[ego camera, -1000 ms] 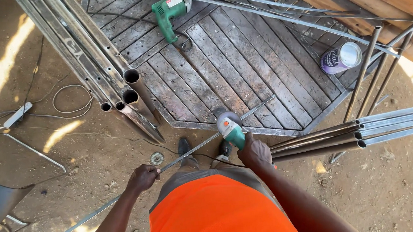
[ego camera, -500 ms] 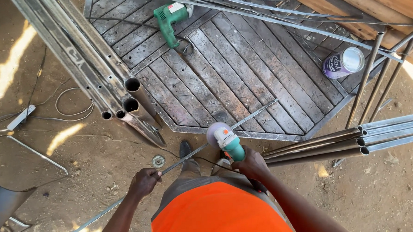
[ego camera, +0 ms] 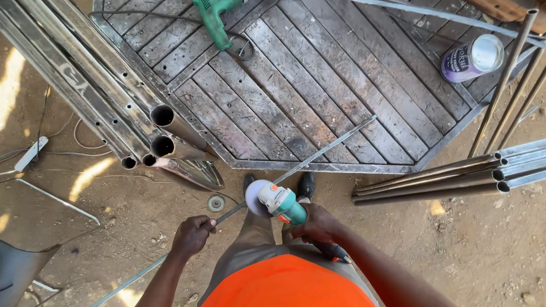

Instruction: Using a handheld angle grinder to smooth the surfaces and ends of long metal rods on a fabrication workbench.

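My left hand (ego camera: 192, 235) grips a long thin metal rod (ego camera: 325, 149) that runs diagonally from the lower left up onto a slatted metal panel (ego camera: 319, 78). My right hand (ego camera: 316, 225) holds a teal angle grinder (ego camera: 279, 202). Its disc sits against the rod just right of my left hand, between my two dark shoes (ego camera: 306, 186). My orange shirt fills the bottom of the view.
A bundle of round steel pipes (ego camera: 161, 131) lies at the upper left, and more pipes (ego camera: 470, 175) lie at the right. A green power tool (ego camera: 213, 12) and a purple can (ego camera: 470, 57) rest on the panel. A spare disc (ego camera: 216, 202) lies on the dirt.
The grinder has moved left and down along the rod toward my left hand. My view has shifted slightly, with my body closer to the panel's edge.
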